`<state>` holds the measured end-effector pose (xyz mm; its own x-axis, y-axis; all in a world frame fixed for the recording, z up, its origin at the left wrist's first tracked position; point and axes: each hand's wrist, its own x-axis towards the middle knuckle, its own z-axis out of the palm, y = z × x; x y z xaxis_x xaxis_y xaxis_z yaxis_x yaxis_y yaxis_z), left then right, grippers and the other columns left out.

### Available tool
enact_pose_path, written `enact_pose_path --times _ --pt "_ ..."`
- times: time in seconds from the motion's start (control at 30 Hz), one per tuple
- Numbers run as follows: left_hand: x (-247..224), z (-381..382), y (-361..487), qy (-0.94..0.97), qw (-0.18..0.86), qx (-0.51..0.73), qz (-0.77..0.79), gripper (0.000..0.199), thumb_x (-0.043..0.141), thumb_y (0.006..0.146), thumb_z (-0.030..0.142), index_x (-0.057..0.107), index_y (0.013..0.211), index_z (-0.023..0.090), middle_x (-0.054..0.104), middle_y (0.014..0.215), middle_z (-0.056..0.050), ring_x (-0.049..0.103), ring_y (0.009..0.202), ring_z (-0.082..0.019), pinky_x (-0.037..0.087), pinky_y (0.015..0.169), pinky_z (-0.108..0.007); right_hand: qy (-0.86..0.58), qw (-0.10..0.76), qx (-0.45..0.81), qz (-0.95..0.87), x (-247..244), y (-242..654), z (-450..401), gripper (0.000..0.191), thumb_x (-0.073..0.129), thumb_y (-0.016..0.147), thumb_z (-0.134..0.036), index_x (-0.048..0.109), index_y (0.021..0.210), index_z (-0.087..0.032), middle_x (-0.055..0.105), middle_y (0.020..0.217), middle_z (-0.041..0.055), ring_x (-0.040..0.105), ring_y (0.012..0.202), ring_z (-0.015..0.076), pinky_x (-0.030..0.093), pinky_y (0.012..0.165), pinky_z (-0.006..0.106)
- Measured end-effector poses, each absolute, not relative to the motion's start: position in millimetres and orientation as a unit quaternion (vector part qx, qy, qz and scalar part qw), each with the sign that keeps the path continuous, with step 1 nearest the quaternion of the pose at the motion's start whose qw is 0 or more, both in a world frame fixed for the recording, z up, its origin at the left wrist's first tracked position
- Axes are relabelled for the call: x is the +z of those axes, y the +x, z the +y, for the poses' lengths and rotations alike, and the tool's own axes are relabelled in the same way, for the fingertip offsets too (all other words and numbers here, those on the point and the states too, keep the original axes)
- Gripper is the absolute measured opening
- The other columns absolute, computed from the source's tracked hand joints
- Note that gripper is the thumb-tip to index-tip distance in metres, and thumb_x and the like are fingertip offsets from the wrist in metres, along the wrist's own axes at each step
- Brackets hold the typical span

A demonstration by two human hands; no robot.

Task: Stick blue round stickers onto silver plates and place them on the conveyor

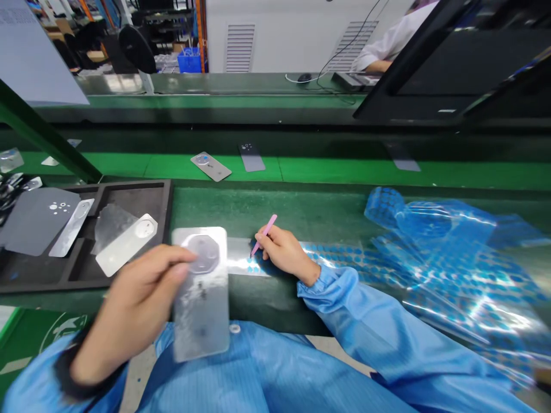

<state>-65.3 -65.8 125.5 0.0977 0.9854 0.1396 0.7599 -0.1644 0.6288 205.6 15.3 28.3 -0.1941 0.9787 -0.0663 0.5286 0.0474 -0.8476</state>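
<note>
My left hand (pixel 144 298), a dark band at its wrist, pinches the upper left side of a silvery phone back panel (pixel 201 321). The panel is upright in view near the table's front edge, with a round camera area near its top. My right hand (pixel 282 250) holds pink tweezers (pixel 269 228) like a pen. Their dark tip points down at small blue round stickers (pixel 253 265) on a clear strip. More of the sticker sheet (pixel 340 255) runs out to the right, partly under my right hand and sleeve.
A black divided tray (pixel 167 209) with panels and films stands at left. Crumpled blue sticker film (pixel 447 226) covers the right side. Panels (pixel 212 166) lie on the green belt beyond. Another person's arm (pixel 383 54) shows at the far bench.
</note>
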Motion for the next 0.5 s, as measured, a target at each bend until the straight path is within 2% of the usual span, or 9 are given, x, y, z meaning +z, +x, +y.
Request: enact_pose_path --times 0.1,0.23,0.4,0.5 --pt "90.5 -37.8 -25.7 0.736 0.288 0.248 0.561 0.025 0.044 0.086 0.029 0.067 0.094 0.024 0.073 0.094 -0.001 0.068 0.088 -0.018 0.054 0.083 -0.031 -0.582 0.286 0.417 -0.637 30.9 204.5 16.4 0.014 0.048 0.087 -0.027 0.051 0.074 -0.022 0.058 0.048 -0.0052 0.060 0.045 0.0142 0.044 0.051 0.024" --pt "54.3 -22.7 -20.3 0.738 0.284 0.193 0.580 0.024 0.043 0.086 0.024 0.065 0.096 0.022 0.074 0.099 -0.004 0.067 0.092 -0.021 0.052 0.088 -0.036 -0.574 0.283 0.423 -0.642 33.1 204.8 18.0 0.013 0.049 0.086 -0.025 0.051 0.073 -0.023 0.057 0.046 -0.0062 0.059 0.043 0.0132 0.043 0.049 0.022" --pt "46.8 -23.6 -25.4 0.749 0.266 0.138 0.591 0.024 0.042 0.087 0.021 0.062 0.100 0.022 0.073 0.101 -0.004 0.067 0.091 -0.022 0.051 0.084 -0.036 -0.570 0.266 0.422 -0.653 33.9 205.8 18.7 0.012 0.052 0.086 -0.024 0.053 0.074 -0.022 0.060 0.049 -0.0051 0.061 0.045 0.0130 0.043 0.051 0.023" --pt "50.1 -23.8 -21.9 0.752 0.264 0.108 0.594 0.022 0.045 0.087 0.020 0.061 0.102 0.022 0.072 0.091 -0.003 0.066 0.082 -0.021 0.050 0.078 -0.034 -0.573 0.262 0.443 -0.638 33.3 205.8 18.1 0.013 0.052 0.086 -0.024 0.054 0.073 -0.021 0.059 0.049 -0.0047 0.061 0.046 0.0131 0.044 0.051 0.023"
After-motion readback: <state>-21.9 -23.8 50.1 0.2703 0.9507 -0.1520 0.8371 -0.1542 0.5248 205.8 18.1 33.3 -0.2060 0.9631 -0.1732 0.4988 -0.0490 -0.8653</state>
